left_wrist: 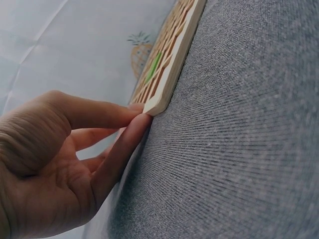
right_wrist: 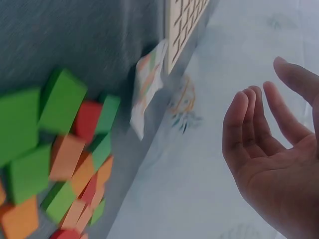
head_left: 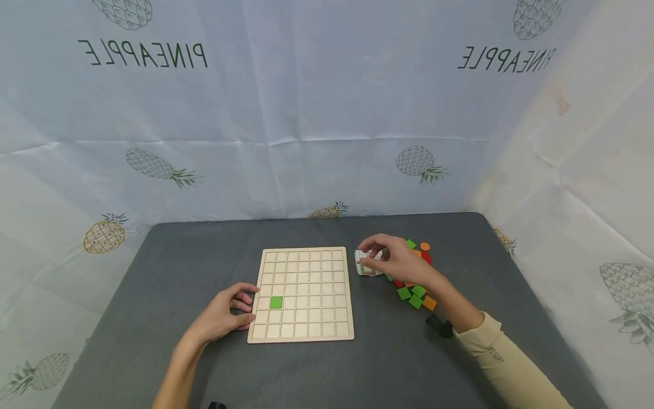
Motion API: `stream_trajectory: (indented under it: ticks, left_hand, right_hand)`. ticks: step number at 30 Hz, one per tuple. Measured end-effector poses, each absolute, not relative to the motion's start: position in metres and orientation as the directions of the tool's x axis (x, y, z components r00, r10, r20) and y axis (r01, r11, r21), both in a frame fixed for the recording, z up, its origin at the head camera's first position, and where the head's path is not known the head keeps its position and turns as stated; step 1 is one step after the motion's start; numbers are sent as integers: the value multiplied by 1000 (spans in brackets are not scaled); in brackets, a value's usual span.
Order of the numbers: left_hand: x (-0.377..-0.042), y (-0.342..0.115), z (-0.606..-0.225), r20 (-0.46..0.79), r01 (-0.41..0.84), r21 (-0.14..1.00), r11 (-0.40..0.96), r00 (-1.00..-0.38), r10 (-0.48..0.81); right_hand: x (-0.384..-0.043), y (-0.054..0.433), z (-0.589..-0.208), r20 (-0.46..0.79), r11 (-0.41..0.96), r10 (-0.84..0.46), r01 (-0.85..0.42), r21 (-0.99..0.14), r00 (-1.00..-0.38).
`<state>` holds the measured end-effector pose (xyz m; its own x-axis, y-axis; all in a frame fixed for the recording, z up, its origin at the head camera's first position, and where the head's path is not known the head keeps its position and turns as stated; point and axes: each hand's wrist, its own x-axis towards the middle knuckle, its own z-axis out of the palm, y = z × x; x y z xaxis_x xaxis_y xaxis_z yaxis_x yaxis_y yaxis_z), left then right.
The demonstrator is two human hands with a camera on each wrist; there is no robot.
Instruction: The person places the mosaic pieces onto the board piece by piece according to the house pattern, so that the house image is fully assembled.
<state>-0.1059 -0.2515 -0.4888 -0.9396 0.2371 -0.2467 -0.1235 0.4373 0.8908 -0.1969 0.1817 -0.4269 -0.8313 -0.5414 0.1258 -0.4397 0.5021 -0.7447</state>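
A square wooden grid board lies on the table, with one green square tile in a cell near its left side. At the board's left edge is my left hand. The left wrist view shows this hand's thumb and a finger pinching the board's corner. My right hand hovers over a small printed paper just right of the board. Its fingers are loosely bent, and the right wrist view shows nothing in this hand. The paper looks crinkled there.
Beside and under the right forearm lies a loose pile of green, red and orange blocks. An orange round piece is at its far side. A black object sits near the right sleeve. Pineapple-print cloth hangs behind the grey table.
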Motion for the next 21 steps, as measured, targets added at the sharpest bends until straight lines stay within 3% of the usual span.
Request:
stream_trajectory:
  ticks: [21]
  left_hand:
    - [-103, -253, -488, -252, -125, 896, 426, -933, 256]
  right_hand:
    - [-225, 267, -447, 95, 609, -376, -323, -725, -922]
